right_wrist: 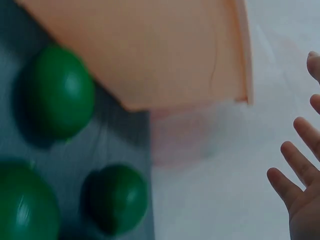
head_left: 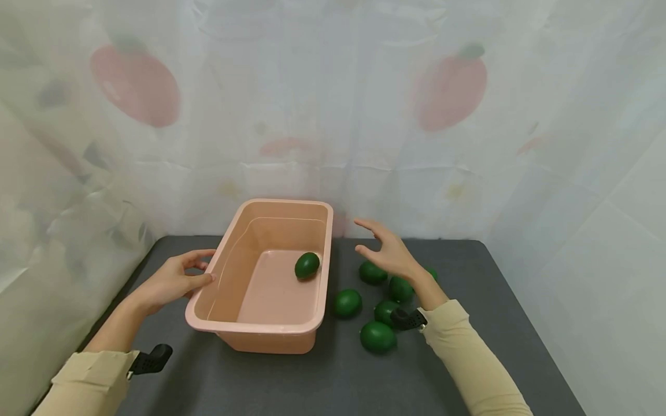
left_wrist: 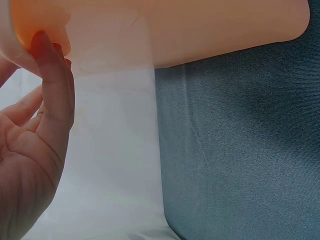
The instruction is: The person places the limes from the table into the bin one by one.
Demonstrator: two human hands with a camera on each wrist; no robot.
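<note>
A pink plastic tub (head_left: 224,249) stands on the dark grey table (head_left: 333,378). One green oval fruit (head_left: 307,265) lies inside it against the right wall. My left hand (head_left: 200,267) rests against the tub's left rim with its fingers nearly straight; in the left wrist view a fingertip (left_wrist: 44,42) touches the tub (left_wrist: 200,30). My right hand (head_left: 366,237) hovers open and holds nothing, to the right of the tub and above several green fruits (head_left: 347,303). The right wrist view shows the spread fingers (right_wrist: 300,165), the tub's wall (right_wrist: 150,50) and a fruit (right_wrist: 60,92) beside it.
A white curtain (head_left: 333,115) printed with pale fruit hangs behind the table and along both sides. The loose fruits cluster right of the tub, the nearest one (head_left: 378,337) towards the front. A black wrist strap (head_left: 151,359) shows on each sleeve.
</note>
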